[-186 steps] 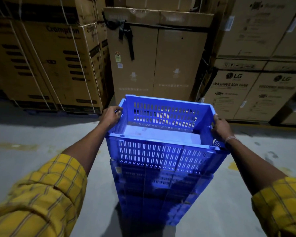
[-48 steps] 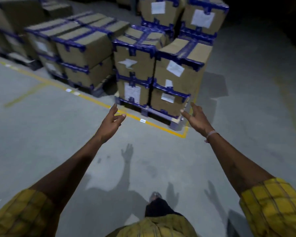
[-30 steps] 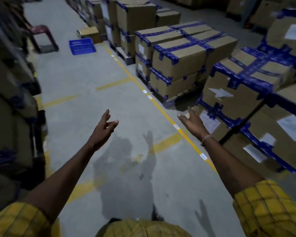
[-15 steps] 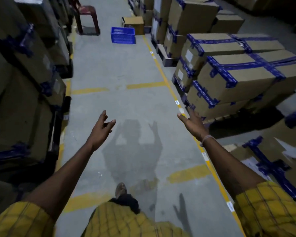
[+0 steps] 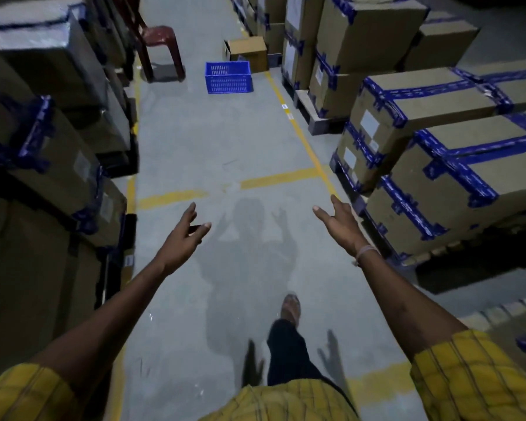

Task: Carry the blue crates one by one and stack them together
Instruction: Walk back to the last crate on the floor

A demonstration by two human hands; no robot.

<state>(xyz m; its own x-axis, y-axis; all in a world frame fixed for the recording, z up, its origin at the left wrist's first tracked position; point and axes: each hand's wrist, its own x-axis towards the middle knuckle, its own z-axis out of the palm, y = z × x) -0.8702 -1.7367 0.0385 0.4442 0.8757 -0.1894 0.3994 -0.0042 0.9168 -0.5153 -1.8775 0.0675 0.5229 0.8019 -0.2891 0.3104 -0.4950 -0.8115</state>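
A single blue slatted crate (image 5: 228,77) stands on the grey floor far down the aisle, well ahead of both hands. My left hand (image 5: 181,238) is stretched forward, empty, fingers apart. My right hand (image 5: 342,227) is also held out in front, empty and spread, with a band on its wrist. My right foot (image 5: 290,308) is stepping forward on the floor between my arms. The stack of crates is out of view.
Taped cardboard boxes on pallets (image 5: 438,141) line the right side; dark stacked boxes (image 5: 43,141) wall the left. A red plastic chair (image 5: 161,44) and a small open carton (image 5: 246,51) stand near the crate. Yellow floor lines (image 5: 301,138) mark the aisle.
I let go of the crate set on the stack, turned around, and am walking down the aisle. The far crate has come closer and more central in view. Both hands stay empty.
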